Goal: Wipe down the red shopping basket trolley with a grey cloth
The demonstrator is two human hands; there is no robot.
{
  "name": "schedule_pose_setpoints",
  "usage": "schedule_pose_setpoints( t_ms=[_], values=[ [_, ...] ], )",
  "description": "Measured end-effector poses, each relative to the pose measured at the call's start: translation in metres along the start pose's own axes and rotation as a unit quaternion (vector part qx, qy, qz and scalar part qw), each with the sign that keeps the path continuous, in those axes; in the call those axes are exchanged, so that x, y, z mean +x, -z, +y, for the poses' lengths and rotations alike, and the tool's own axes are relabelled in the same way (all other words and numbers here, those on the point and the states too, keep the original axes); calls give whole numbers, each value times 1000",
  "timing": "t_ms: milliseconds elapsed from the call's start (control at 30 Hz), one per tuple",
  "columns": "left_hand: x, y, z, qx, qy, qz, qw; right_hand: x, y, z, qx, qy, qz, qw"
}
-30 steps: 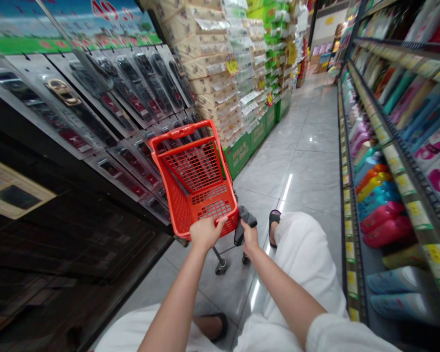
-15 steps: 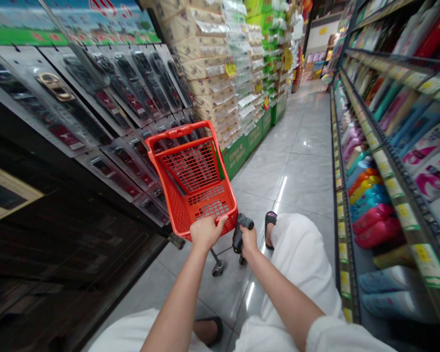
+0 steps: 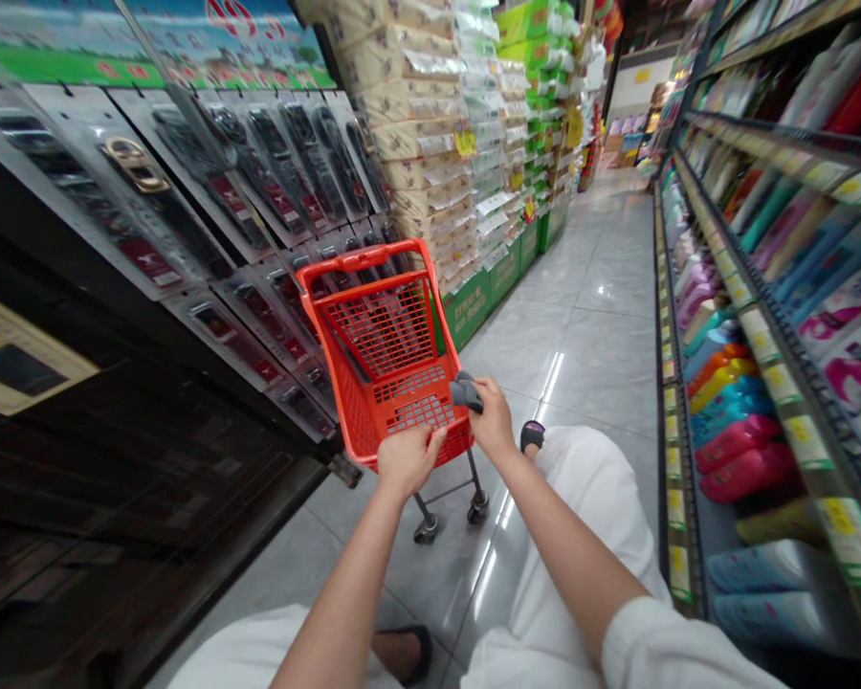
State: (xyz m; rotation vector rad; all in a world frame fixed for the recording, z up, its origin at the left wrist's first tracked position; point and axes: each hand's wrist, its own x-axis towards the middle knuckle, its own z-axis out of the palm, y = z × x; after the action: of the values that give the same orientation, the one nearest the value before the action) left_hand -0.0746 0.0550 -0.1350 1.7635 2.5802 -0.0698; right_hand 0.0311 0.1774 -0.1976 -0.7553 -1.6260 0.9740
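Observation:
An orange-red plastic shopping cart [image 3: 391, 359] stands on the tiled floor in front of me, its basket open at the top. My left hand [image 3: 408, 459] is closed around the near rim of the basket, thumb on top. In my right hand [image 3: 492, 421] is a dark grey handheld device [image 3: 466, 390], shaped somewhat like a pistol-grip scanner; its exact kind is unclear. The device is at the basket's near right corner, partly hidden by my fingers. I cannot tell whether it touches the rim.
Packaged belts [image 3: 140, 167] hang on a rack at the left. Beyond the cart rise stacked tissue packs [image 3: 430, 144] above green boxes [image 3: 502, 273]. Along the right runs a shelf [image 3: 753, 316] with bottles [image 3: 746, 459]. The tiled aisle [image 3: 603, 258] stretches ahead; my white-trousered legs are close below.
My right hand has raised the grey device from beside the cart's lower right side to its near right corner. My left hand stays on the rim. The view has shifted slightly.

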Motion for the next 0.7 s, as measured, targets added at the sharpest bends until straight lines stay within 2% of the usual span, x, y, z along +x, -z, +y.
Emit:
schedule_pose_setpoints(
  t_ms=[100,200,267,433,500,567,700],
  values=[
    [-3,-1,-2,6,-6,2,1000,46,-7,1,-7,19,-32,999],
    [-4,-2,1,5,6,1,1000,64,-10,2,-6,11,-29,1000],
    [-4,-2,3,2,15,1,1000,54,-5,3,-25,3,-35,999],
    [-8,-1,7,0,25,4,1000,-3,21,1,-65,12,-74,995],
    [-13,-1,8,-2,21,3,1000,-11,27,-3,-86,16,-87,992],
    [-19,-1,11,-4,18,2,1000,-4,27,-8,-119,13,-93,988],
    [-26,-2,23,-10,25,6,1000,35,18,-17,-166,1,-91,982]
  ],
)
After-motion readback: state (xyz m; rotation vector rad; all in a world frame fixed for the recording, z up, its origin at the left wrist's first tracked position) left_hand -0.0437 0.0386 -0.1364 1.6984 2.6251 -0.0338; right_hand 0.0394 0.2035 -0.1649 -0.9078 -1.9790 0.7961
